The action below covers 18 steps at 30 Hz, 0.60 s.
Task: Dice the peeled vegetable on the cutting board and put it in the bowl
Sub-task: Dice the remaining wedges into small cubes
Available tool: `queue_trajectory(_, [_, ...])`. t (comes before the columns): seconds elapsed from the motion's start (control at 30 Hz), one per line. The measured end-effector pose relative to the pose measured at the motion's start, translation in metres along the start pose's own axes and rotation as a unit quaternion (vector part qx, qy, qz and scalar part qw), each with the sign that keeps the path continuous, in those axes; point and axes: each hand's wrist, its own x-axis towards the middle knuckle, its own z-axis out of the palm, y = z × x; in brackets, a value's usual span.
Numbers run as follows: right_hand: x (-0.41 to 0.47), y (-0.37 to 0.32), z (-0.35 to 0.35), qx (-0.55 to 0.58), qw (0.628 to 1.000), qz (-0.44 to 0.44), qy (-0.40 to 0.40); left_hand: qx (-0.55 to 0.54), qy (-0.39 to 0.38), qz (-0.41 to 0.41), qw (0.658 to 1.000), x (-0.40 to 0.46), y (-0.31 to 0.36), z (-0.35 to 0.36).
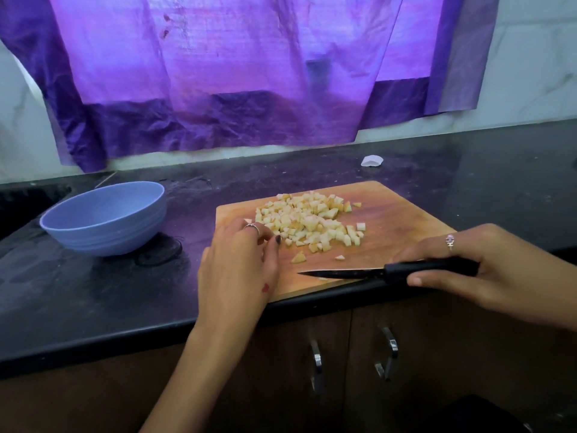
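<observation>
Your peeled vegetable now lies as a loose heap of small, pale yellow diced pieces (309, 221) on the rectangular wooden cutting board (406, 214), which sits at the front edge of the dark stone desk (93, 292). A few stray cubes rest apart from the heap, nearer you.

Your left hand (240, 264) rests at the board's left side, its fingers (265, 237) curled loosely against the edge of the heap; whether they pinch a piece cannot be told. Your right hand (487, 270) has its fingers wrapped firmly round the handle of the black-bladed, black-handled kitchen knife (387, 271), the blade lying low over the board's near edge and pointing left.

The empty, round, pale blue plastic bowl (103, 218) stands on the desk well to the left of the board.

Judged from this, the cubes will be light, firm, damp and prone to scatter. They are best gathered by scooping with cupped fingers, or swept off with the blade, and not picked one by one.
</observation>
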Motion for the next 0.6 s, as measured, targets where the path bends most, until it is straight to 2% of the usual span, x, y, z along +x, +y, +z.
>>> queue_trajectory(0.17, [0.019,0.003,0.005,-0.057,0.998,0.005,-0.024,-0.019,-0.003,0.015,1.000,0.001,-0.004,0.006])
queue_trajectory(0.4, [0.047,0.002,0.011,-0.116,0.992,0.035,0.028,-0.059,-0.002,0.005,0.998,0.001,-0.008,0.010])
queue_trajectory(0.5, [0.046,0.003,0.003,-0.057,0.996,0.025,0.058,-0.087,0.012,-0.006,0.996,0.002,-0.011,0.010])
queue_trajectory(0.6, [0.037,0.001,-0.007,0.005,1.000,0.011,0.004,-0.095,0.026,-0.010,0.995,0.005,-0.017,0.005])
